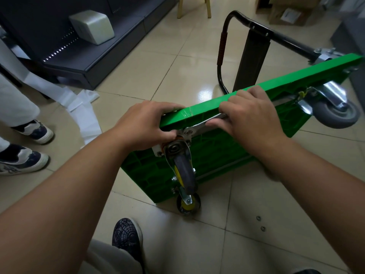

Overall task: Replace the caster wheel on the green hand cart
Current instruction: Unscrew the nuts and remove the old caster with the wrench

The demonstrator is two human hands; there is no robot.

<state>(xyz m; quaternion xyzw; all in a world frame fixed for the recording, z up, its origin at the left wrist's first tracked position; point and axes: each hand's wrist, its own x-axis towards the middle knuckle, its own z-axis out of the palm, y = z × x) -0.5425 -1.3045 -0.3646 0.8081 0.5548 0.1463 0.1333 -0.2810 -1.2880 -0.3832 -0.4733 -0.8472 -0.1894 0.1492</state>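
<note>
Caster plate partly behind left hand

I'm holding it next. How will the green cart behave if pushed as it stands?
Probably tippy: the cart stands on one long edge, and the left hand grips its top corner while the right hand holds a wrench. It might roll or skid, since a wheel seems to touch the glossy floor. Its ribbed plastic looks stiff.

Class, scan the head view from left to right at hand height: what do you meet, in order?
Bystander's sneaker → left hand gripping the green cart → right hand holding the wrench → grey caster wheel.
</note>
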